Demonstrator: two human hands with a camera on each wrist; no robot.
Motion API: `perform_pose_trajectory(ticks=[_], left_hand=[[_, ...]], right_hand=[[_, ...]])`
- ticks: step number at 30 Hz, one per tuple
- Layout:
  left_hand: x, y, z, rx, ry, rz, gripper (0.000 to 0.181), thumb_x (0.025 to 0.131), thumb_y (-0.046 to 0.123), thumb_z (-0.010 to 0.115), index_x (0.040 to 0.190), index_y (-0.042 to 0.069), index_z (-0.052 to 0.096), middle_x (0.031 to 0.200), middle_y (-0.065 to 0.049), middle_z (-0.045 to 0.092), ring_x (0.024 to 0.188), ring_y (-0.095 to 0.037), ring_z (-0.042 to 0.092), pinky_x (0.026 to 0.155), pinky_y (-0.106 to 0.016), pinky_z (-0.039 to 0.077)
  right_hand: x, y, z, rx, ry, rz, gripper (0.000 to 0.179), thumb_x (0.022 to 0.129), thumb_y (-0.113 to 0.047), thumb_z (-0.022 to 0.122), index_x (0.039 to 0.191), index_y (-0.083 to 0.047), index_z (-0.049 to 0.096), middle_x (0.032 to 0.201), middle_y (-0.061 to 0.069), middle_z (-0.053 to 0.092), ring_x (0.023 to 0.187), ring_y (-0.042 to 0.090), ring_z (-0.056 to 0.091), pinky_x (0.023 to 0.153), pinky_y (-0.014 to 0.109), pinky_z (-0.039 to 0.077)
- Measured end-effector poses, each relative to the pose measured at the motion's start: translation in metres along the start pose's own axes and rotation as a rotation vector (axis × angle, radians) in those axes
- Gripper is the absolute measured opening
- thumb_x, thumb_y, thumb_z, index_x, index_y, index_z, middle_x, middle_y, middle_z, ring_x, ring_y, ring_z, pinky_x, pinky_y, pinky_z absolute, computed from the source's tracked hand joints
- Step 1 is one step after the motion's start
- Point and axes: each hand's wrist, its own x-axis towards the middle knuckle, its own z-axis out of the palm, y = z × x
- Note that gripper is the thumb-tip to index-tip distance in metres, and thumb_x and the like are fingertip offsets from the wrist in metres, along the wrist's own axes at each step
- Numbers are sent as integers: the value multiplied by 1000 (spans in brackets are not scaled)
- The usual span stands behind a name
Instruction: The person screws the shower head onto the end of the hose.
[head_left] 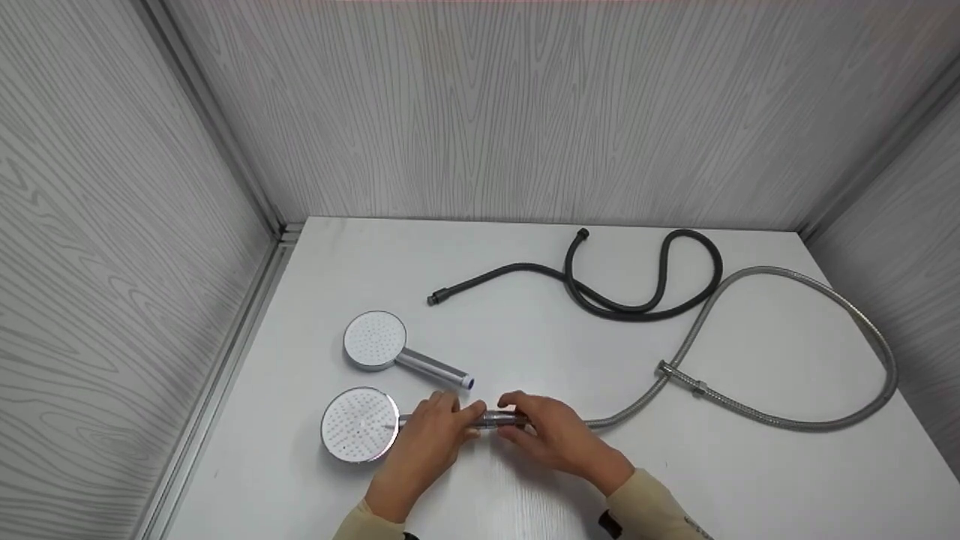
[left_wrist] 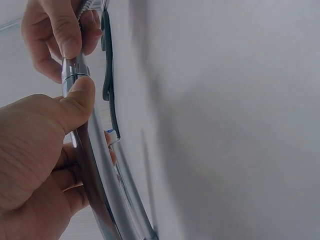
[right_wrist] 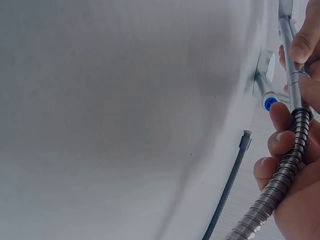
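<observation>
My left hand [head_left: 431, 435] grips the chrome handle [left_wrist: 102, 172] of a shower head whose round white spray face [head_left: 358, 425] is turned up at the left. At the handle's end, my right hand [head_left: 559, 435] pinches the metal end fitting [right_wrist: 295, 92] of a silver shower hose [right_wrist: 280, 180]. In the left wrist view the fitting and handle meet in line, with a thin seam between them. Both hands are close together, low over the white table. The hose runs off to the right from under the right hand's fingers.
A second shower head [head_left: 375, 340] lies just behind, its handle's blue-ringed end pointing right. A black hose [head_left: 630, 311] lies looped at the back. The silver hose's big loop [head_left: 889, 360] covers the right side. Wood-grain panels [head_left: 480, 112] wall the white table [head_left: 277, 360].
</observation>
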Motion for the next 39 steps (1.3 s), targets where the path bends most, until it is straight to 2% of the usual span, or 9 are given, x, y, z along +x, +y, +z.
perform_pose_trajectory(ticks=[9,17,20,25,31,35,39], left_hand=[[0,0,-1,-10,-11,4,35,91,28,78,125,25,69,89,-5,55,78,-21,51,70,-37,47],[-1,0,1,-17,-2,0,34,91,28,79,123,26,67,87,-4,54,77,-21,51,68,-36,46],[-1,0,2,-1,7,9,35,90,28,79,123,25,68,87,-4,55,77,-20,51,69,-37,47],[0,0,2,17,11,10,36,90,29,80,124,25,69,88,-4,56,77,-19,52,70,-37,48],[0,-1,1,9,5,13,35,91,29,79,124,24,69,88,-5,56,78,-20,52,71,-37,48],[-2,-1,1,2,0,15,35,91,29,78,124,24,68,89,-5,55,78,-21,52,70,-37,48],[-2,-1,2,2,0,15,35,91,28,78,123,25,67,88,-5,55,78,-20,51,69,-36,47]], right_hand=[[1,-1,0,-18,18,-19,22,103,-30,70,121,-18,65,99,-7,73,78,14,62,72,25,48],[1,-2,-1,-24,-16,19,24,105,-36,65,122,-19,67,103,-9,73,82,3,58,74,26,51],[1,-2,0,-19,-5,12,25,105,-38,64,121,-18,67,101,-8,72,79,7,58,72,25,49],[-1,0,2,-19,29,-20,31,101,-32,73,125,-15,63,97,-4,72,77,18,64,71,25,48],[-1,0,4,-53,44,-32,33,98,-21,76,126,-14,60,98,-4,75,84,11,68,76,31,55],[-1,-1,3,-45,35,-21,28,100,-24,75,123,-15,61,101,-6,75,87,7,68,77,32,56],[0,-1,3,-33,30,-14,25,102,-28,72,123,-17,63,100,-7,74,82,10,65,73,28,52]])
